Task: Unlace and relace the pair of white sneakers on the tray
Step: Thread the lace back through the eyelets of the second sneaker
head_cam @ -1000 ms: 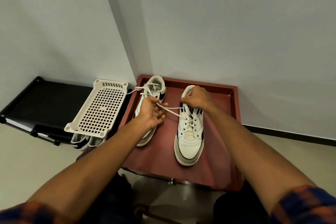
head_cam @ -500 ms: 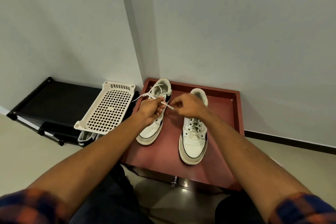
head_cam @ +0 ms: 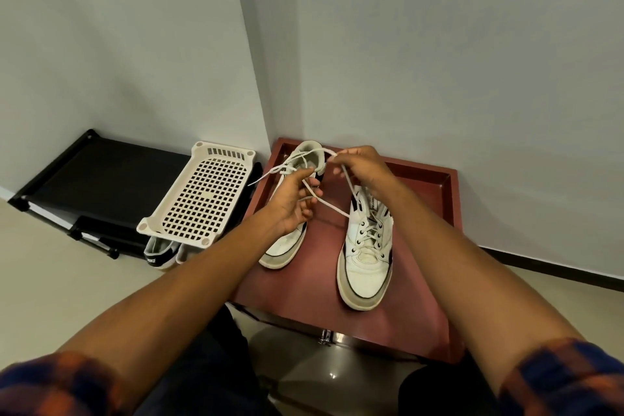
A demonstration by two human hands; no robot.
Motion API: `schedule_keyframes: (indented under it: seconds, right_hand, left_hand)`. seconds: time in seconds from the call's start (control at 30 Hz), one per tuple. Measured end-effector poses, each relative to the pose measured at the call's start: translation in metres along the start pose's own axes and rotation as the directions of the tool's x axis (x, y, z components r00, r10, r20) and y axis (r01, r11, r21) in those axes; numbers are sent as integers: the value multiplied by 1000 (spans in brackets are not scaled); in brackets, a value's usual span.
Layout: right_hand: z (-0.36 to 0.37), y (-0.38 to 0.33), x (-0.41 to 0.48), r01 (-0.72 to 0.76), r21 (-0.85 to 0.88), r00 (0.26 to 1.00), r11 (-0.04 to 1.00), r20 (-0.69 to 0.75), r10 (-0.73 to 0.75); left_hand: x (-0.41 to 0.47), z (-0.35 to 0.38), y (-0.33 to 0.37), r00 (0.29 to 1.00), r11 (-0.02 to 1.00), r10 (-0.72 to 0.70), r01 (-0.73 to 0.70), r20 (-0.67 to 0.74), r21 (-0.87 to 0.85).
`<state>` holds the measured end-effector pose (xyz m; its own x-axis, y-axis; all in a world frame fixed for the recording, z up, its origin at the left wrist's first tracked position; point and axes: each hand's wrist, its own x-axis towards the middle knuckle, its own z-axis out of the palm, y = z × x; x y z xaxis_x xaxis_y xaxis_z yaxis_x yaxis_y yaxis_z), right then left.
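Two white sneakers with grey toe caps and black side marks stand on a dark red tray (head_cam: 439, 280). The right sneaker (head_cam: 366, 257) has its white lace (head_cam: 332, 209) drawn out of the upper eyelets and running up and left. My left hand (head_cam: 293, 204) pinches this lace over the left sneaker (head_cam: 287, 248), which it partly hides. My right hand (head_cam: 363, 167) grips the lace higher up, near the left sneaker's heel. More lace trails left past the tray's edge.
A cream perforated plastic rack (head_cam: 202, 194) lies tilted left of the tray, over a black shoe (head_cam: 158, 253). A black low shelf (head_cam: 101, 179) sits further left. Grey walls meet in a corner behind. My knees are below the tray.
Both hands have lifted and moved back toward the left sneaker's heel, drawing more lace out of the right sneaker. The camera view shifted slightly.
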<state>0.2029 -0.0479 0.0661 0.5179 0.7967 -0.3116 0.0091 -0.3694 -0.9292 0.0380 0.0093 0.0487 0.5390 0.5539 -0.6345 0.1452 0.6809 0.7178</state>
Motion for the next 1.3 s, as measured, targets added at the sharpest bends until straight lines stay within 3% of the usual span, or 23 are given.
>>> schedule_keyframes:
  seconds: [0.13, 0.3, 0.37, 0.4, 0.47, 0.53, 0.63, 0.73, 0.83, 0.93, 1.03, 1.17, 1.3]
  right_hand:
    - [7, -14, 17, -88, 191, 987, 978, -118, 112]
    - [14, -21, 28, -103, 205, 962, 973, -228, 150]
    - [18, -16, 25, -122, 14, 974, 992, -190, 122]
    - [21, -14, 21, -118, -174, 982, 978, -164, 89]
    - [22, -5, 13, -104, -529, 982, 843, -190, 2]
    - [26, -4, -4, -61, -650, 966, 758, -231, -120]
    - [30, -11, -20, 11, -668, 944, 745, -240, -228]
    - [40, -19, -29, 64, -517, 966, 854, -182, -182]
    - [57, -36, -39, 24, -81, 1000, 996, -17, -26]
    - [76, -53, -55, -140, 190, 982, 972, 153, 111]
    - [91, -61, -63, -229, 364, 962, 903, 228, 152]
    - [96, -59, -67, -223, 532, 972, 817, 186, 144]
    - [77, -41, -71, -139, 584, 989, 800, 37, 145]
  left_hand:
    - [-5, -17, 7, 999, 994, 38, -37, 1, -103]
    - [-16, -46, 31, 991, 981, 91, -107, -101, -162]
    - [-20, -58, 38, 982, 982, 111, -132, -151, -136]
    - [-25, -64, 42, 978, 981, 128, -150, -165, -126]
    - [-27, -70, 48, 971, 980, 151, -172, -184, -101]
    - [-36, -73, 57, 968, 975, 184, -202, -173, -89]
    - [-47, -71, 69, 952, 968, 243, -250, -187, -17]
    - [-60, -68, 75, 915, 936, 349, -331, -202, 119]
    - [-76, -62, 74, 888, 872, 448, -410, -99, 267]
    - [-92, -56, 63, 887, 791, 459, -435, 53, 430]
    - [-102, -54, 51, 889, 732, 431, -445, 155, 515]
    - [-106, -62, 36, 906, 672, 373, -413, 201, 615]
    - [-101, -67, 22, 934, 660, 333, -330, 130, 675]
